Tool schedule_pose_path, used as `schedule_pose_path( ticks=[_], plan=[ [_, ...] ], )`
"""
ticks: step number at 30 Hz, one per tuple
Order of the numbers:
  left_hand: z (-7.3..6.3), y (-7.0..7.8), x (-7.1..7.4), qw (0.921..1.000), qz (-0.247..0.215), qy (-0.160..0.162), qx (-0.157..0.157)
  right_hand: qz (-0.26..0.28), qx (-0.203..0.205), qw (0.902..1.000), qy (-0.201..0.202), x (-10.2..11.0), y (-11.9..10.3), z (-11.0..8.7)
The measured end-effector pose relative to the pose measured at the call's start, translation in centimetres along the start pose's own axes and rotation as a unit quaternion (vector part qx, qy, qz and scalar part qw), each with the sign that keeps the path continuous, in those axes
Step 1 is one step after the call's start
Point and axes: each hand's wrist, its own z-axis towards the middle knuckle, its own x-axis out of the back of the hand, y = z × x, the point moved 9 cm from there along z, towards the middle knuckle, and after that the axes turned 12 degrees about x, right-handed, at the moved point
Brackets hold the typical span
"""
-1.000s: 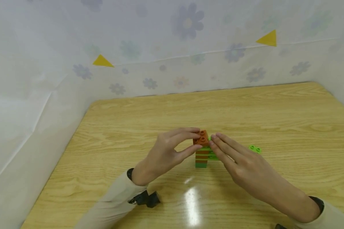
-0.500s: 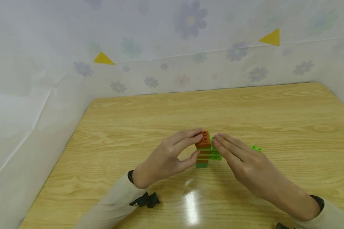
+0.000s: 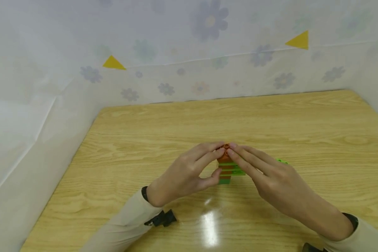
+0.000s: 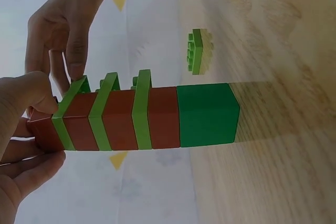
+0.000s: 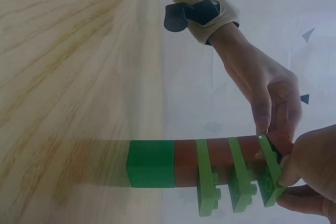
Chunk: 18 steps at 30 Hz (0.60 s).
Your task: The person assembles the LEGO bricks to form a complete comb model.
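A tower of toy building bricks stands on the table. Its base is a dark green brick; above it, brown bricks alternate with lime green plates that stick out to the right. My left hand grips the topmost brown brick, thumb on the near side and fingers on the far side. My right hand reaches in from the right with fingers nearly straight, their tips touching the top brick's right side, above the uppermost lime plate. Part of the top brick is hidden under the fingertips.
A loose lime green plate with studs lies on the wooden table to the right of the tower, partly behind the right hand in the head view. White flowered cloth hangs behind the table.
My right fingertips have moved left and up from beside the top plate onto the top brown brick. The left thumb has slid down a little, and the tower has shifted slightly right in view.
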Motion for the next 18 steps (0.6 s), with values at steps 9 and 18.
schedule_pose_path(
  ticks=[9,18],
  plan=[
    [0.81,0.48,-0.57,0.9993,0.021,-0.03,-0.004,-0.002,-0.002,1.0,-0.004,0.09,-0.03,-0.22],
    [0.57,0.09,-0.57,0.9997,-0.024,-0.002,-0.005,-0.003,0.004,1.0,-0.003,0.03,-0.2,0.05]
  ],
)
